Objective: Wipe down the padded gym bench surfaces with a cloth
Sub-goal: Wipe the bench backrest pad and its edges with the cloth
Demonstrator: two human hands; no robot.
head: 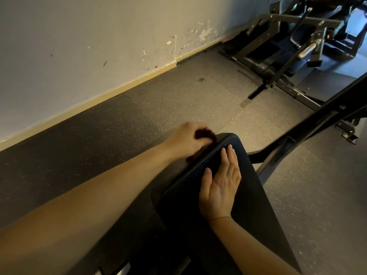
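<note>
There is one pad right in front of me, stretching away from me. It is black and smooth and looks soft, with a rounded far end and a line of stitches along its left edge. There is one cloth. It is dark, bunched up and a bit blurry, and it sits against the pad's left side, near the far end. My left hand has its fingers curled round the cloth and holds it there. My right hand lies flat on top of the pad, fingers straight and close together, holding nothing. One black metal bar slants up on the right of the pad. The floor is rubber with tiny light specks. The wall on the left is pale, with chipped paint low down. One grey metal machine stands far off, in the top right corner.
</note>
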